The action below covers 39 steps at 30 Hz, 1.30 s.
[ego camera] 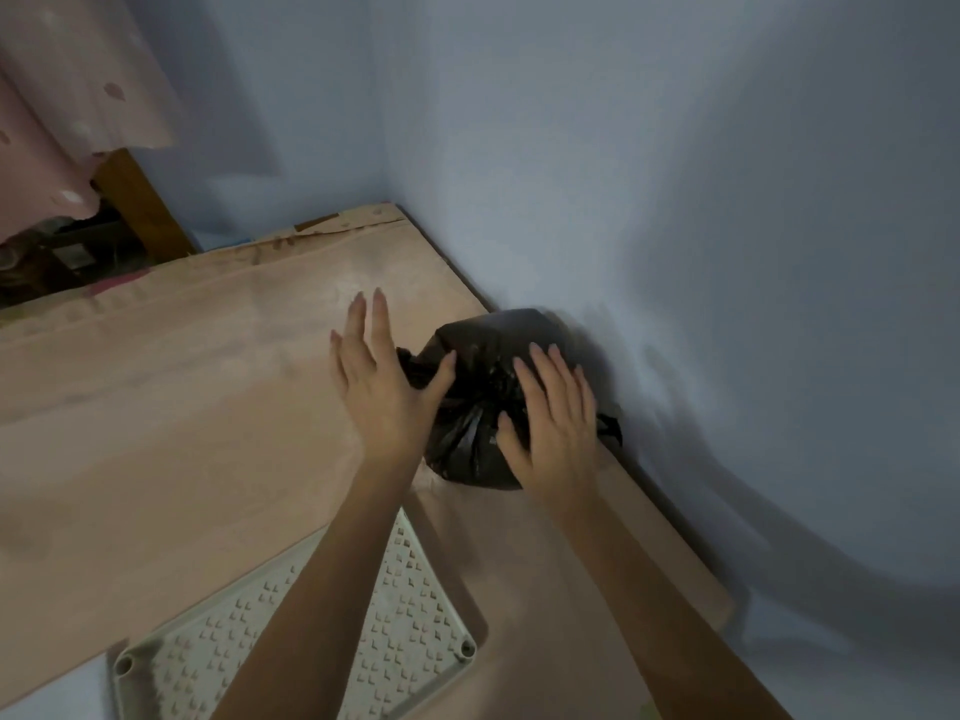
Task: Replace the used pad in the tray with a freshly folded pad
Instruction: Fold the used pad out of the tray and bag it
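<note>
A tied black plastic bag (480,387) sits on the tan surface, close to the blue wall. My left hand (382,379) is on the bag's left side, fingers straight and spread, thumb touching the plastic. My right hand (556,423) lies flat on the bag's right side with straight fingers. A pale perforated tray grid (410,631) lies on the surface near the bottom, partly under my left forearm. No pad can be seen.
The tan sheet-covered surface (182,407) stretches left and back. The blue wall (675,200) runs along its right edge and meets another wall at the far corner. A pink curtain (62,96) and a wooden post (140,205) stand at the upper left.
</note>
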### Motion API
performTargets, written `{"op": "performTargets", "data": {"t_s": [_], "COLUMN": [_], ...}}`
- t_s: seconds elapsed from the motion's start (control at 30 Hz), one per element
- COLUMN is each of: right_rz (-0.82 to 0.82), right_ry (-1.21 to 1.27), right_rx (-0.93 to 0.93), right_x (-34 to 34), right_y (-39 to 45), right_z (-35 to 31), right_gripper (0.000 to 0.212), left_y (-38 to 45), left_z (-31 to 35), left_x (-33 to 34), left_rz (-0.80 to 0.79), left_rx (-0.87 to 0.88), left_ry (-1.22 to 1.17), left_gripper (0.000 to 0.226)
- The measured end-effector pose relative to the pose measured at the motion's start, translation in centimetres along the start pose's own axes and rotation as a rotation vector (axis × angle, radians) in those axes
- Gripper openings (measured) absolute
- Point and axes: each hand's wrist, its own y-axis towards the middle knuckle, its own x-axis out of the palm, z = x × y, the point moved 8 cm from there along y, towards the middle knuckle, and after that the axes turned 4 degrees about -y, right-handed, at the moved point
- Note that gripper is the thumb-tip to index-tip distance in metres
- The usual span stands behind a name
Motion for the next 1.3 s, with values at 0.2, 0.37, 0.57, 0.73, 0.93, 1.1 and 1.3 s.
{"op": "performTargets", "data": {"t_s": [0.2, 0.37, 0.57, 0.73, 0.93, 1.1, 1.3], "right_rz": [-0.303, -0.454, -0.506, -0.500, -0.501, -0.506, -0.210], "right_ry": [-0.218, -0.240, -0.260, -0.236, -0.236, -0.179, -0.077], "right_rx": [0.028, 0.086, 0.109, 0.099, 0.110, 0.098, 0.057], "right_x": [6.5, 9.7, 11.8, 12.7, 13.1, 12.3, 6.8], "right_y": [1.3, -1.3, -3.2, -2.7, -3.3, -2.7, -2.3], "right_z": [1.4, 3.8, 5.2, 5.5, 6.0, 5.6, 6.9], "right_gripper": [0.052, 0.053, 0.052, 0.051, 0.050, 0.051, 0.058], "left_y": [-1.0, -5.8, -8.4, -8.4, -8.7, -8.4, -5.4], "left_z": [3.8, 0.7, -1.7, -2.3, -2.2, -2.2, -1.0], "left_x": [3.5, 12.5, 15.7, 16.2, 16.3, 16.4, 10.8], "left_rz": [-0.089, -0.725, -0.820, -0.813, -0.823, -0.868, -0.626], "left_rx": [0.390, 0.325, 0.310, 0.285, 0.283, 0.259, 0.340], "left_ry": [0.153, 0.323, 0.376, 0.354, 0.342, 0.296, 0.000], "left_gripper": [0.050, 0.055, 0.059, 0.059, 0.061, 0.055, 0.057]}}
